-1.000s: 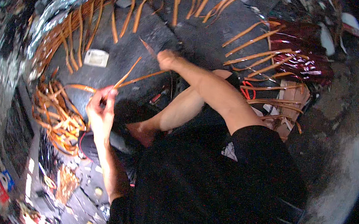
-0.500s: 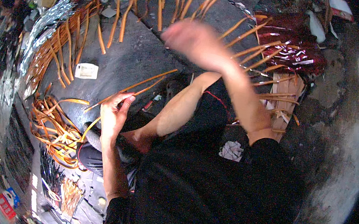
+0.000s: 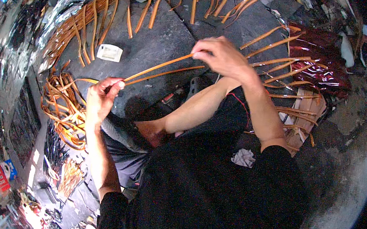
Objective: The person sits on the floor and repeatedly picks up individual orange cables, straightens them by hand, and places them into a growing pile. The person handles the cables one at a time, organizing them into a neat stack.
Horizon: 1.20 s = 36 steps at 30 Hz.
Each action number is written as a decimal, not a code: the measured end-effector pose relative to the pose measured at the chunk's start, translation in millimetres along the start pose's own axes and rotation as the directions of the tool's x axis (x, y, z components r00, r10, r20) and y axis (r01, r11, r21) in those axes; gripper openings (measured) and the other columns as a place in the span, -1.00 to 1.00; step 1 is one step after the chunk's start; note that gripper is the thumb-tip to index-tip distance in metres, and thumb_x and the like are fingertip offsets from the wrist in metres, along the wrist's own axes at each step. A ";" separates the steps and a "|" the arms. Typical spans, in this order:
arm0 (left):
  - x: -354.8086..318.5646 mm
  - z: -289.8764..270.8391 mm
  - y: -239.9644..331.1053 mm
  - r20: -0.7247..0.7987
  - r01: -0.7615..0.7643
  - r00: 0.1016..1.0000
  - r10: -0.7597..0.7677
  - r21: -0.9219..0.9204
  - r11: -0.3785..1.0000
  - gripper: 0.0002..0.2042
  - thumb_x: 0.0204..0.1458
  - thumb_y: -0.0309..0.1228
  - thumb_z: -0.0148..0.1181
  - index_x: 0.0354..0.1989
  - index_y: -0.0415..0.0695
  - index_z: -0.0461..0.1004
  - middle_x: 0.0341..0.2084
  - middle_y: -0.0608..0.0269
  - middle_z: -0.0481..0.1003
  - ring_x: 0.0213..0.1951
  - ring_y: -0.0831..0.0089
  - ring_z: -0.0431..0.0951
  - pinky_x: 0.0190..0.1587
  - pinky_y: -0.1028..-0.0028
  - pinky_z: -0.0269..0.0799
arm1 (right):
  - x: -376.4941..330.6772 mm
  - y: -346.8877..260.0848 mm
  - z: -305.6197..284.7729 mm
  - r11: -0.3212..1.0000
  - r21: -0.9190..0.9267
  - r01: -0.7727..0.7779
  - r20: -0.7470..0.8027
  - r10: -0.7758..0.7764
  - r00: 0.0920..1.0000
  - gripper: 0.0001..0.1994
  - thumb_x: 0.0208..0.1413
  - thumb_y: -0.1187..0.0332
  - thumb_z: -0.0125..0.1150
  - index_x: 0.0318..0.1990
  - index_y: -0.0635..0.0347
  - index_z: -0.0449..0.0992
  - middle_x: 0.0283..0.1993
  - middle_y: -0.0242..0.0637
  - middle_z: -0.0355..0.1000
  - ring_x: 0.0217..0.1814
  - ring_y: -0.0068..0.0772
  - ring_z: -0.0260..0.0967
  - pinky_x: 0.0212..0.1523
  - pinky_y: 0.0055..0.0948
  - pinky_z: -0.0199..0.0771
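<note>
My left hand [image 3: 102,95] is closed, with thumb and fingers pinching thin orange-brown strips. One strip [image 3: 159,67] runs taut up and to the right, and its far end is pinched in my right hand [image 3: 219,55]. A second strip [image 3: 170,73] leaves my left hand just below the first and passes under my right wrist. Left of my left hand lies a tangled heap of similar strips [image 3: 63,116]. My bent bare leg [image 3: 198,105] is below the strips.
Single strips [image 3: 144,6] fan out in an arc over the dark floor sheet [image 3: 165,35]. A white card [image 3: 110,52], a bundle of long strips [image 3: 67,38], shiny dark-red sheeting [image 3: 319,57], flattened cardboard [image 3: 306,108] and crumpled paper [image 3: 243,157] lie around me.
My right hand, blurred and apart from the strips before, now pinches one strip's end. My left hand has moved left, still holding the strips. The whole view has shifted slightly.
</note>
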State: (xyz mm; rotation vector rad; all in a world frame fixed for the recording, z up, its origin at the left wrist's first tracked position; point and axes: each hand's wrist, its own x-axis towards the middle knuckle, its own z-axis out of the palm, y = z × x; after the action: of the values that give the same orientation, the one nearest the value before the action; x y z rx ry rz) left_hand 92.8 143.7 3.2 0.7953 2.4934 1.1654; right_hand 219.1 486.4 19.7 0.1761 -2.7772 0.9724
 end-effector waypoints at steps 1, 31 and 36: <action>1.0 -8.7 -14.8 -0.009 -0.013 1.000 0.013 -0.028 1.000 -0.80 0.09 -0.34 0.28 -0.22 -0.21 0.61 -0.51 0.26 0.60 -0.45 0.59 0.52 -0.35 0.55 0.42 | -2.7 8.4 -9.6 0.998 -0.058 -0.022 -0.006 0.022 1.000 -0.83 0.14 0.32 0.17 -0.31 0.26 0.54 -0.29 -0.15 0.54 -0.19 -0.12 0.52 -0.18 -0.26 0.48; 16.1 69.1 26.8 0.114 -0.052 0.989 0.091 -0.308 0.950 -0.74 0.18 -0.44 0.16 0.02 -0.20 0.51 -0.12 0.18 0.55 -0.06 0.44 0.52 0.06 0.46 0.38 | -49.1 176.3 -37.3 0.892 -0.263 -0.367 -0.333 0.274 0.902 -0.90 0.15 0.43 0.00 -0.22 0.00 0.40 -0.22 -0.35 0.47 0.00 -0.22 0.43 0.31 0.10 0.05; 39.7 111.5 87.7 0.158 -0.068 0.971 0.181 -0.541 0.838 -0.76 0.17 -0.46 0.17 0.01 -0.19 0.51 -0.13 0.19 0.56 -0.04 0.45 0.53 0.07 0.47 0.40 | -26.5 138.0 -55.4 0.956 -0.179 -0.234 -0.441 0.135 0.887 -0.76 0.19 0.48 0.03 0.00 0.02 0.42 -0.24 -0.38 0.54 -0.10 -0.28 0.48 0.35 -0.07 0.00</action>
State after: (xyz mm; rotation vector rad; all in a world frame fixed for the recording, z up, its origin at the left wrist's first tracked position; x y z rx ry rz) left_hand 143.6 281.9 -0.9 0.8659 1.8285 1.6281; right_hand 228.6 629.7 -27.0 -0.3084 -2.4944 0.6241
